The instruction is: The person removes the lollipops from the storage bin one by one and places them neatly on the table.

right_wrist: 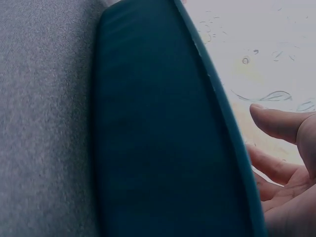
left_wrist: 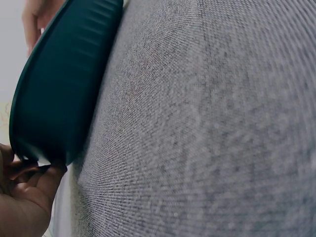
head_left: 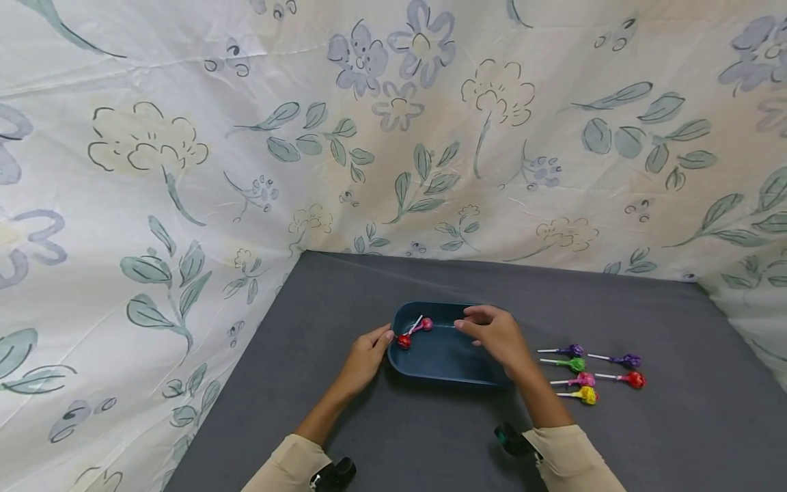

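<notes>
A dark blue rectangular tray (head_left: 449, 372) stands on the grey cloth. My left hand (head_left: 364, 359) grips its left end, thumb at the rim and fingers against the outer wall in the left wrist view. Inside, toward that end, lie a red lollipop (head_left: 404, 341) and a pink lollipop (head_left: 427, 324), their sticks crossing. Over the tray's right part is my right hand (head_left: 499, 336). Its thumb and fingers are apart with nothing between them, as the right wrist view also shows beside the tray's rim (right_wrist: 224, 106).
Right of the tray lie several loose lollipops: purple ones (head_left: 630, 361), a green one (head_left: 576, 364), a pink one (head_left: 585, 379), a red one (head_left: 636, 380) and a yellow one (head_left: 588, 395). Their sticks point left. A floral curtain (head_left: 393, 150) hangs behind the grey-covered table (head_left: 344, 287).
</notes>
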Motion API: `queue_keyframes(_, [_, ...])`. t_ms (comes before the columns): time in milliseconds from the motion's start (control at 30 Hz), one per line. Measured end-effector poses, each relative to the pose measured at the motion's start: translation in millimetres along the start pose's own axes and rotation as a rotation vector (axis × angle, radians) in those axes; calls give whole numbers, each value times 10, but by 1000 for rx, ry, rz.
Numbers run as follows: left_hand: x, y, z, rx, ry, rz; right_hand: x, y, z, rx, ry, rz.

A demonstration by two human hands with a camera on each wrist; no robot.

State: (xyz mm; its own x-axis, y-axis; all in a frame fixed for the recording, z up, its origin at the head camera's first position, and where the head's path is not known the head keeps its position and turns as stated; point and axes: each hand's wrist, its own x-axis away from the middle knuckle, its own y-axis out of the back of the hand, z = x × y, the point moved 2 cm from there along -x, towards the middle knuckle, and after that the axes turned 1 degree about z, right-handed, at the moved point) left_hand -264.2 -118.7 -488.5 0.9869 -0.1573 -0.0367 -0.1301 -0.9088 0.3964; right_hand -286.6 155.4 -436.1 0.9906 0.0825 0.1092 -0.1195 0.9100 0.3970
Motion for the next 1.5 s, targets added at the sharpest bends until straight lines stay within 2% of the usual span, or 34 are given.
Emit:
queue_keyframes(200, [-12,0,3,-2,-3,-3,-72,-77,6,32,-4,18])
queue_keyframes(667, [-26,-8,-17,3,-17,-20,-251,-226,30,85,-77,31])
queue_keyframes(1100, [-37,-18,-1,-10,-24,-23,-379,-352,45,72,-108,73])
queue_keyframes(1267, [-47,-25,-1,2,-40,-31,-398,-382,66,47,-97,86])
queue_keyframes(1500, [-49,-39,3,1,-26,-25,-420,-430,56,58,-92,84])
